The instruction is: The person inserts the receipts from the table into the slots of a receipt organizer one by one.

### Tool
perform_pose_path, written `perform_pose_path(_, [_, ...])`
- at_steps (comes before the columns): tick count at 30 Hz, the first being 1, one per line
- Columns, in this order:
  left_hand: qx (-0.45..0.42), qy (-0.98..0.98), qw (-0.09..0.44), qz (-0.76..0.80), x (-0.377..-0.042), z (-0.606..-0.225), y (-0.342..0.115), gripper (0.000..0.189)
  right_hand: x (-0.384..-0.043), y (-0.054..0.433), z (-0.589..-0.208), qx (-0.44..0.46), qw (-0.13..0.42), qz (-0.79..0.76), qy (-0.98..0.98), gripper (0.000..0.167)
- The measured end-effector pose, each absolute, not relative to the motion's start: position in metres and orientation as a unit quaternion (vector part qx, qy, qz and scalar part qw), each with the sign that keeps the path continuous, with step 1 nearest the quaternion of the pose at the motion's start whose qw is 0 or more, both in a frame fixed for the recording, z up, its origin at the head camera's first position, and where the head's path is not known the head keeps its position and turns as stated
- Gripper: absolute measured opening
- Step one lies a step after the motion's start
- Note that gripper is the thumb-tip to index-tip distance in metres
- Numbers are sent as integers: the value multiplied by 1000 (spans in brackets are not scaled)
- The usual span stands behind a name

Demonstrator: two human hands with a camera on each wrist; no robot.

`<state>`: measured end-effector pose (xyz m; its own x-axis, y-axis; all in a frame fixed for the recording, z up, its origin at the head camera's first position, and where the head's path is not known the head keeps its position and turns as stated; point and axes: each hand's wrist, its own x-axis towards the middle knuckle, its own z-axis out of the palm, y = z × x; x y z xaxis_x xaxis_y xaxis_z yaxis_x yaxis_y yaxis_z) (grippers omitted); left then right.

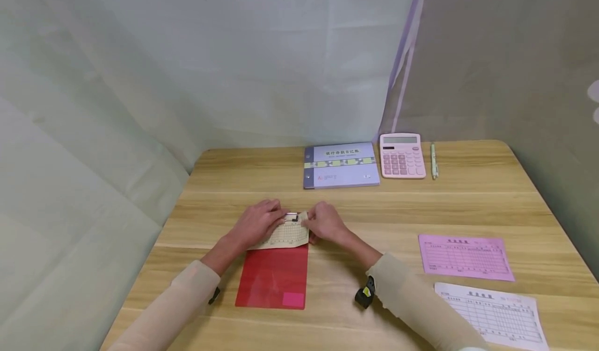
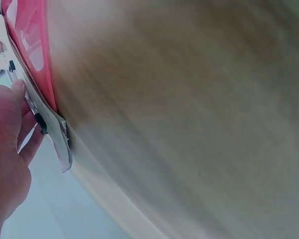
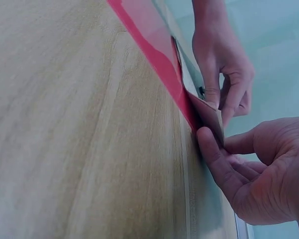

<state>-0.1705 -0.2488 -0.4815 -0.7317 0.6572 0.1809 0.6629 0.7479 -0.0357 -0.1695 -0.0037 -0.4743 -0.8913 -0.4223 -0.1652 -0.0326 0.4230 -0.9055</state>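
Observation:
A red see-through folder with a pink label lies on the table, its upper end under a cream printed form. Along the form's top runs a metal bar clip with black end pieces. My left hand covers the upper left of the form, thumb and fingers pinching at the bar. At the upper right corner, my right hand pinches the form between thumb and fingers. In the right wrist view the form's edge stands raised off the folder, with the right thumb at the corner.
Behind the hands lie a lilac account book, a pink calculator and a pale green pen. To the right are a pink form and a white form. Cloth curtains hang behind the wooden table.

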Motion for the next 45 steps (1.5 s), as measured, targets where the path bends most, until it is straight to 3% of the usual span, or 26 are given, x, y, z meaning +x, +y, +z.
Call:
perform_pose_path(9, [-351,-933,81,-6,-171,-482,-248,32,-168,-3,-475,-137,175,-518,826,34])
perform_pose_path(45, [-352,-931,91,-25,-170,-482,-250,31,-167,-7,-477,-137,144,-505,840,37])
